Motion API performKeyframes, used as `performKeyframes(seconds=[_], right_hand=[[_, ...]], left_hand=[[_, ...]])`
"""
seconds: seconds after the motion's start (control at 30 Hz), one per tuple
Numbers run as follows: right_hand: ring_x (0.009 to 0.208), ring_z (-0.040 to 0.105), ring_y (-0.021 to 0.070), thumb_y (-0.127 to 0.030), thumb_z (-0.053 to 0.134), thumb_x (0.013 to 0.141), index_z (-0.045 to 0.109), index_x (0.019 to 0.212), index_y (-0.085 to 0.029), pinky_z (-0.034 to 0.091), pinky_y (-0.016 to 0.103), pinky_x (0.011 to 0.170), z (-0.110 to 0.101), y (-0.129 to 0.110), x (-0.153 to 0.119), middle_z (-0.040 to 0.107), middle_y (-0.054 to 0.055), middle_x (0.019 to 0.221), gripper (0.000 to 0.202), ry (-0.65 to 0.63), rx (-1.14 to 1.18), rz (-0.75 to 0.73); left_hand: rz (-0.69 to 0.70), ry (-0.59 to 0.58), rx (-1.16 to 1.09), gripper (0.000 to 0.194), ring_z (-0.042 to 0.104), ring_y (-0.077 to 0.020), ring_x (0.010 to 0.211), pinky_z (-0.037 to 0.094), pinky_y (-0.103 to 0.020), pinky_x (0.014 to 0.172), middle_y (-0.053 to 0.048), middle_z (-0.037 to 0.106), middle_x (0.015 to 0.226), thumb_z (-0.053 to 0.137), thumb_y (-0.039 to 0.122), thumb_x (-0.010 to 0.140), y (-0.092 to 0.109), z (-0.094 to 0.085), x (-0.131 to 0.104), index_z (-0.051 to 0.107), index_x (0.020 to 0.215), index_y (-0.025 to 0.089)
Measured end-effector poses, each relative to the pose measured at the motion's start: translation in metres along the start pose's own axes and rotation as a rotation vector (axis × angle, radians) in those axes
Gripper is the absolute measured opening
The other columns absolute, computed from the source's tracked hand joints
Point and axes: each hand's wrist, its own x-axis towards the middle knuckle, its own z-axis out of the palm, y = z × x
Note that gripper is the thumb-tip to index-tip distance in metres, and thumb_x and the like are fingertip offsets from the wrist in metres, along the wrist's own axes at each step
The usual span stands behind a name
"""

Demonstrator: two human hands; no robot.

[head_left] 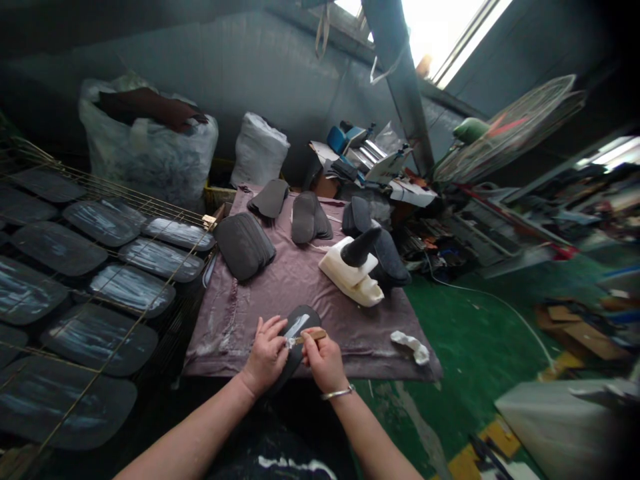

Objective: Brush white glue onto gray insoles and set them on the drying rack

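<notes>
A dark, sole-shaped insole piece lies at the table's front edge, its near end overhanging. White, wet-looking paste streaks its upper face. My left hand rests along its left side, fingers spread and lying flat, thumb on the piece. In my right hand is a small brush with a wooden handle, pinched between thumb and fingers. Its whitish tip meets the paste beside my left fingertips. Beyond stands a cut-open white plastic container with a black cone-shaped piece in its opening.
Stacks of dark insole pieces stand at the back of the cloth-covered table. A crumpled white scrap lies front right. On the left, a wire rack bears many paste-streaked pieces. A large fan stands right.
</notes>
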Motion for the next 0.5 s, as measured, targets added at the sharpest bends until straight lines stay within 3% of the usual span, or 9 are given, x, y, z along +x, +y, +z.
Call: performKeyframes(seconds=[0.13,0.2,0.27,0.33,0.43,0.5], right_hand=[[0.043,0.051,0.0098,-0.048,0.055,0.084,0.054,0.091,-0.016,0.042,0.018,0.042,0.002,0.012,-0.008,0.054,-0.002,0.059,0.033,0.094,0.218,0.112],[0.045,0.050,0.0093,-0.049,0.057,0.083,0.053,0.092,-0.016,0.042,0.018,0.043,0.002,0.016,-0.012,0.052,-0.003,0.060,0.035,0.137,0.356,0.162],[0.047,0.050,0.0091,-0.047,0.058,0.083,0.052,0.093,-0.016,0.043,0.018,0.044,0.000,0.017,-0.017,0.052,-0.004,0.061,0.034,0.148,0.440,0.165],[0.049,0.051,0.0093,-0.044,0.056,0.085,0.052,0.095,-0.016,0.044,0.019,0.046,-0.003,0.017,-0.022,0.053,-0.003,0.063,0.030,0.137,0.458,0.126],[0.052,0.055,0.0111,-0.037,0.052,0.089,0.054,0.097,-0.017,0.046,0.021,0.050,-0.008,0.013,-0.032,0.055,-0.001,0.066,0.022,0.099,0.386,0.018],[0.057,0.057,0.0127,-0.031,0.050,0.091,0.056,0.098,-0.018,0.048,0.023,0.054,-0.010,0.011,-0.038,0.058,0.001,0.070,0.017,0.066,0.289,-0.093]], left_hand=[[-0.056,-0.038,0.034,0.023,0.037,-0.0293,0.125,0.018,-0.059,0.105,-0.008,0.054,0.128,0.056,0.016,0.075,0.004,-0.002,0.003,0.065,0.096,0.022],[-0.106,-0.059,0.026,0.045,0.034,-0.0325,0.126,0.019,-0.059,0.105,-0.011,0.048,0.134,0.065,0.020,0.068,0.009,-0.008,0.004,0.059,0.113,0.021],[-0.176,-0.034,-0.017,0.063,0.034,-0.0343,0.125,0.023,-0.055,0.104,-0.014,0.044,0.135,0.070,0.021,0.062,0.018,-0.017,0.004,0.052,0.122,0.019],[-0.285,0.013,-0.123,0.061,0.041,-0.0322,0.117,0.031,-0.049,0.100,-0.014,0.050,0.127,0.071,0.025,0.062,0.029,-0.029,0.001,0.054,0.120,0.018],[-0.631,-0.067,-0.521,0.036,0.056,-0.0196,0.079,0.045,-0.032,0.072,-0.008,0.061,0.088,0.062,0.042,0.073,0.046,-0.044,-0.006,0.065,0.098,0.017],[-0.945,-0.190,-0.904,0.041,0.048,-0.0097,0.057,0.038,-0.021,0.052,-0.003,0.056,0.071,0.056,0.051,0.076,0.053,-0.048,-0.012,0.066,0.088,0.014]])
